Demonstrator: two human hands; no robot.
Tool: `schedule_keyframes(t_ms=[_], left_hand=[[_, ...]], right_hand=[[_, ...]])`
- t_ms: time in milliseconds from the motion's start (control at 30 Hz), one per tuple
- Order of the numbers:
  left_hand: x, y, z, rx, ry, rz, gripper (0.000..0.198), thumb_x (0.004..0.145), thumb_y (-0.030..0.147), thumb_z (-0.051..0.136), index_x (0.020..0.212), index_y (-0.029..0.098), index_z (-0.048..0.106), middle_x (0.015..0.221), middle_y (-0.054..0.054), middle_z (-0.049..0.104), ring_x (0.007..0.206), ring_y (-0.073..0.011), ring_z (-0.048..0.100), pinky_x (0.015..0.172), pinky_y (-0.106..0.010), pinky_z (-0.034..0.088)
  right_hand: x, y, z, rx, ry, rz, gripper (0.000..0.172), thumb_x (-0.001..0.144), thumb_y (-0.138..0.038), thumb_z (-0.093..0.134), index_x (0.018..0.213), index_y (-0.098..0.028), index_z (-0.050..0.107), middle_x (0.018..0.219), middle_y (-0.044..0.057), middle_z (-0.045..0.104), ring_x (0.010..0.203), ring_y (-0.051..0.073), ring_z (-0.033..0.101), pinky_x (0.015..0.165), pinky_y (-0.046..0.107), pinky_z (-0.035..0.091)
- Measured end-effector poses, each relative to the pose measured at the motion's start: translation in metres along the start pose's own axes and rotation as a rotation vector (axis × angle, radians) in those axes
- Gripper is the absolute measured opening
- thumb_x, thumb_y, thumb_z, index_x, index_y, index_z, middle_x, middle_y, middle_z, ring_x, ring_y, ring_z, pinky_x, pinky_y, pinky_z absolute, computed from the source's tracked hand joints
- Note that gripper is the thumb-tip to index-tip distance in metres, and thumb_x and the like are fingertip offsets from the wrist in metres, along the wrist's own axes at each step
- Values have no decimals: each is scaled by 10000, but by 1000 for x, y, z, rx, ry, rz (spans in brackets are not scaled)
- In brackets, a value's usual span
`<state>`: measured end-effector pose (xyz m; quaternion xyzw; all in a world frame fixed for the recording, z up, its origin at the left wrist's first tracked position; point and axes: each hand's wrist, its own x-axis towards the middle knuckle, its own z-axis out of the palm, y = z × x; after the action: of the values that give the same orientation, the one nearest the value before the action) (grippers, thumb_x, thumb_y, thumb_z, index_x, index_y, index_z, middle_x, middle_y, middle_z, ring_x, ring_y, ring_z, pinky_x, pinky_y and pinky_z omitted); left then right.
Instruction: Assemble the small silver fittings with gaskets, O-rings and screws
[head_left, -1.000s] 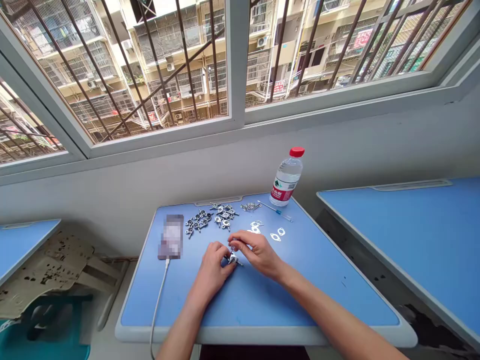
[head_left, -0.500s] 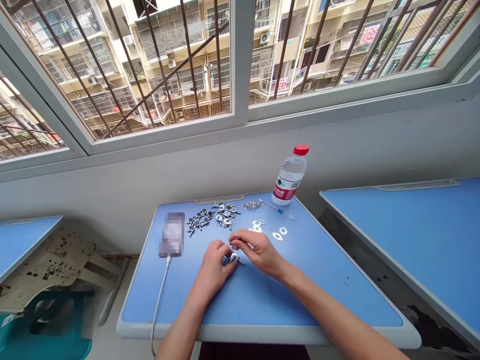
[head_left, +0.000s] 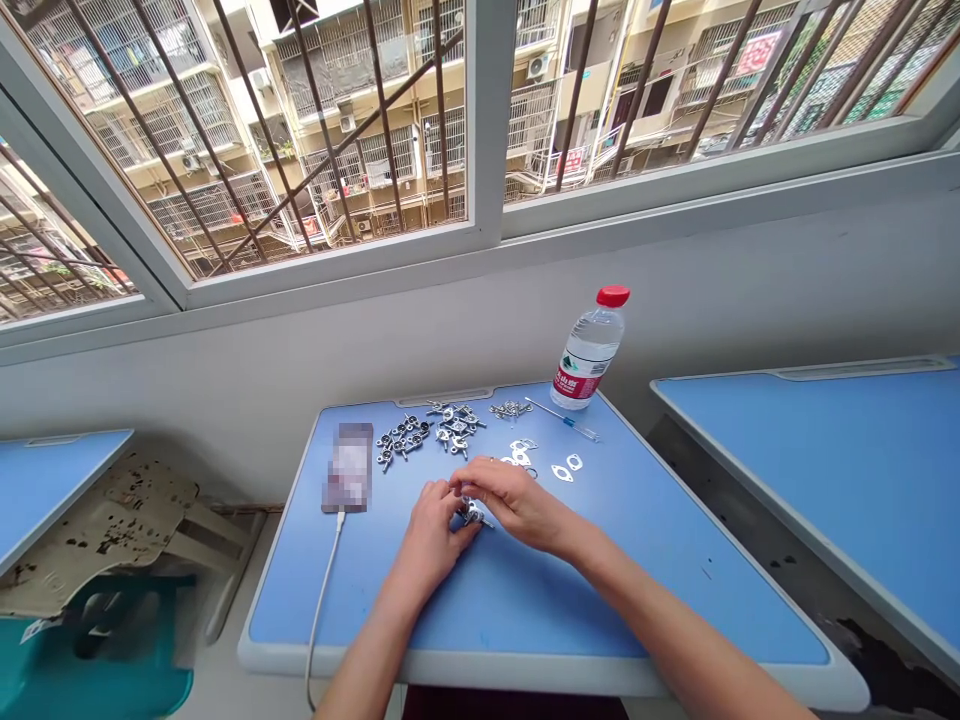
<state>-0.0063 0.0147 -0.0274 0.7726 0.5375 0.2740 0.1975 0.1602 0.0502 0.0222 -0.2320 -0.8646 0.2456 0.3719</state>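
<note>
Your left hand [head_left: 433,535] and right hand [head_left: 517,505] curl in together around a small metal fitting [head_left: 471,513]. It sits between them, low over the blue desktop [head_left: 525,610], and is partly hidden by your fingers. You can't tell from this view whether either hand grips it or it rests on the desk.

Risks: a part this small could slip from your fingers and skitter across the smooth surface, possibly into the loose fittings [head_left: 405,438] just beyond your hands, where it would be hard to pick out. A dragging right forearm could shift the thin metal gaskets [head_left: 562,470] lying past your right hand. Reaching far across could also catch the slim screwdriver [head_left: 562,420] or tip the red-capped water bottle [head_left: 589,350] — it stands near the back edge.

A charging cable [head_left: 322,600] trails off the near edge from the blurred phone [head_left: 350,467]. Farther off: neighbouring blue desks [head_left: 810,440], then a barred window [head_left: 382,130] facing apartment blocks [head_left: 637,70].
</note>
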Motion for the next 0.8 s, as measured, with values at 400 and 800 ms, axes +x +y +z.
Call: schedule_keyframes(t_ms=[400, 800], left_hand=[[0, 7, 0, 39, 14, 4, 127, 831, 144, 631, 760, 213, 552, 897, -31, 604, 856, -216, 517, 750, -337, 445], [-1, 8, 0, 40, 12, -9, 124, 820, 122, 629, 777, 208, 551, 876, -22, 584, 858, -215, 508, 744, -330, 438]], right_hand=[[-3, 1, 15, -80, 244, 65, 241, 960, -228, 444, 769, -211, 590, 632, 12, 581, 572, 155, 524, 570, 270, 424], [-10, 9, 14, -95, 175, -8, 257, 987, -192, 410, 1161, -213, 597, 808, 49, 678, 708, 173, 620, 657, 290, 515]])
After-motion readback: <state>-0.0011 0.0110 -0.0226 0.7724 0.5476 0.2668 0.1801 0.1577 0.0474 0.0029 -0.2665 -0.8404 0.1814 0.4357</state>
